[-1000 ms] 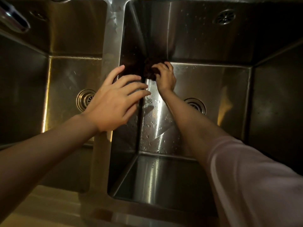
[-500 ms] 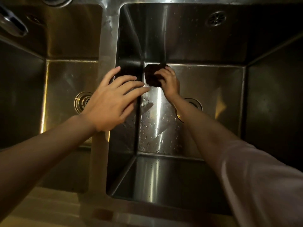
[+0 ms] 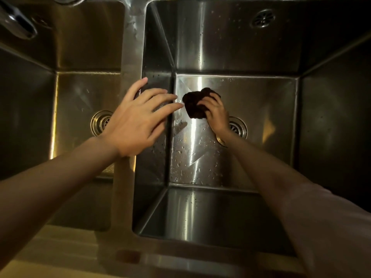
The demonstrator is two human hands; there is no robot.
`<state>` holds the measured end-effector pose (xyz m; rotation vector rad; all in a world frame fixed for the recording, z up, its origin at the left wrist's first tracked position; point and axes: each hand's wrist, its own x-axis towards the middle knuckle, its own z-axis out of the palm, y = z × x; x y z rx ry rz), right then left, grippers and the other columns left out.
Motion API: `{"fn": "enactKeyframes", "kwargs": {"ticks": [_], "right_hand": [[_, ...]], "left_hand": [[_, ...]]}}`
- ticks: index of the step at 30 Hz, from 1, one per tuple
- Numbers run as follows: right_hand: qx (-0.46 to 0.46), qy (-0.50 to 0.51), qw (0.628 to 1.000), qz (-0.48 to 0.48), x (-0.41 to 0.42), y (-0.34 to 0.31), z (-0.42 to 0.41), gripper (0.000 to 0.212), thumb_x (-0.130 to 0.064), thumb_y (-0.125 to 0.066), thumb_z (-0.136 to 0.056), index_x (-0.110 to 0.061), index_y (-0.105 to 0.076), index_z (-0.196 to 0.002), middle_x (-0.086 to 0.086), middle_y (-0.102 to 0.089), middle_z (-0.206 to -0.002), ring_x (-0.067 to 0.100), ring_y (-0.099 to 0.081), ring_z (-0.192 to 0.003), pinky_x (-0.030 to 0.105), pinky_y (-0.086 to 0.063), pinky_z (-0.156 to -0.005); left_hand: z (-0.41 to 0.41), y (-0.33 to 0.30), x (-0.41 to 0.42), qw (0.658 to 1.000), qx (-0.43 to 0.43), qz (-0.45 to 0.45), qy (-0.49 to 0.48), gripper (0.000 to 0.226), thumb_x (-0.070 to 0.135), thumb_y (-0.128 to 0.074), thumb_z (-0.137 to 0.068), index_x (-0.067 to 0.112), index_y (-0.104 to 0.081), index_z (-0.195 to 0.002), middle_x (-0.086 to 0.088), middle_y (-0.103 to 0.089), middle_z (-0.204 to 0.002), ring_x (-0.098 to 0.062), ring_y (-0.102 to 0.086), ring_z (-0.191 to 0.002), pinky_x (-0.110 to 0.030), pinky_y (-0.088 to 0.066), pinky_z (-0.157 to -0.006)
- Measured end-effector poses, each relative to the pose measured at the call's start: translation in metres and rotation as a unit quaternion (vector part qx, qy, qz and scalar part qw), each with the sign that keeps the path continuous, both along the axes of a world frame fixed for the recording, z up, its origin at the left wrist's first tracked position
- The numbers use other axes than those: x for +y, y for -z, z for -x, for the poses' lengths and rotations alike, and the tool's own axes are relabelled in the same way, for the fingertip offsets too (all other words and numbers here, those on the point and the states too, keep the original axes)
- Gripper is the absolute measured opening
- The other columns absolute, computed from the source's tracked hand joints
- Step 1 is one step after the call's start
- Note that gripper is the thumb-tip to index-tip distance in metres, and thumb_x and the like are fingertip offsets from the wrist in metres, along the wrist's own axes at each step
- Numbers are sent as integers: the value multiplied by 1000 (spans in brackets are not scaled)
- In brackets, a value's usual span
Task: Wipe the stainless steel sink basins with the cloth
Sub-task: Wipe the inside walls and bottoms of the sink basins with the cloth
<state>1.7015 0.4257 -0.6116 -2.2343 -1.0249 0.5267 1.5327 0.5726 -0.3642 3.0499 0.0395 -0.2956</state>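
Cloth [image 3: 194,105] bunched dark, pinched in right hand [image 3: 215,114], pressed on right basin [image 3: 261,97] floor near drain [image 3: 236,128]. Left hand [image 3: 138,121] flat, fingers spread, holds nothing, braced on divider [image 3: 131,47]. Advice: overlapping strokes toward drain, clearing droplets; left basin [image 3: 80,91] likely still to do.

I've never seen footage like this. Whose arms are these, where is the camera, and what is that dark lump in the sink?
No machine here: a person wears a camera on the head, looking down at their own arms over a steel double sink. The right hand reaches down into the right basin and holds a dark cloth in its grip, against the wet floor near the drain. The left hand is open, fingers spread above the divider between basins. A tap shows top left.
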Motion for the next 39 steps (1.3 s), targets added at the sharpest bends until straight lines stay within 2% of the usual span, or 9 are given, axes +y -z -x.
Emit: {"fn": "enactKeyframes", "kwargs": {"ticks": [6, 14, 17, 21, 26, 32, 37, 39], "right_hand": [[12, 94, 995, -11, 35, -5, -40, 45, 13, -53, -78, -16, -68, -110, 2, -63, -122, 24, -39, -134, 22, -24, -111], [9, 122, 992, -19, -28, -2, -1, 47, 16, -50, -73, -10, -69, -107, 8, -62, -122, 30, -40, -133, 37, -33, -113], [21, 116, 993, -23, -39, -2, 2, 47, 16, -51, -73, -10, -70, -106, 9, -62, -122, 30, -40, -133, 38, -34, -112], [16, 110, 994, -12, -20, -6, -27, 44, 14, -51, -76, -10, -69, -107, 8, -63, -121, 28, -40, -132, 34, -31, -114], [12, 175, 984, 2, -1, -8, -69, 39, 7, -55, -81, -13, -68, -112, 5, -63, -122, 24, -40, -132, 23, -28, -111], [25, 186, 982, -19, -38, -6, -37, 39, 10, -56, -79, -14, -70, -107, 4, -64, -119, 23, -42, -131, 31, -35, -110], [27, 142, 989, -17, -52, -3, -40, 37, 7, -57, -81, -15, -71, -107, 3, -65, -118, 22, -43, -129, 19, -31, -106], [16, 136, 991, -8, -42, -4, -60, 35, 5, -59, -82, -13, -70, -110, 6, -65, -119, 24, -44, -128, 20, -29, -106]], "left_hand": [[1, 2, 1, 1000, 2, -6, 3, 49, 32, -34, -93, 21, -48, -138, -4, -52, -139, -24, -43, -132, -47, -7, -119], [1, 3, 1, 1000, -3, -3, 3, 48, 32, -34, -93, 21, -49, -136, -4, -53, -138, -24, -44, -131, -47, -8, -119], [1, 3, 2, 1000, -9, -2, 3, 47, 31, -35, -93, 21, -50, -136, -4, -54, -137, -24, -44, -130, -47, -8, -119], [2, 3, 2, 1000, -16, 0, 5, 46, 32, -35, -93, 21, -52, -135, -4, -54, -136, -24, -45, -130, -47, -7, -119], [1, 4, 2, 1000, -23, 3, 3, 44, 31, -37, -94, 18, -55, -132, -4, -56, -135, -24, -46, -129, -47, -9, -119], [1, 2, 1, 1000, -22, 6, 2, 44, 31, -38, -93, 18, -57, -130, -4, -56, -135, -25, -44, -131, -48, -10, -118], [1, 2, 2, 1000, -13, 3, 2, 44, 32, -39, -93, 20, -56, -131, -1, -55, -136, -23, -42, -133, -47, -8, -119], [0, 2, 2, 1000, -13, 2, 3, 44, 32, -38, -93, 20, -56, -131, -1, -55, -136, -23, -42, -133, -47, -8, -119]]}}
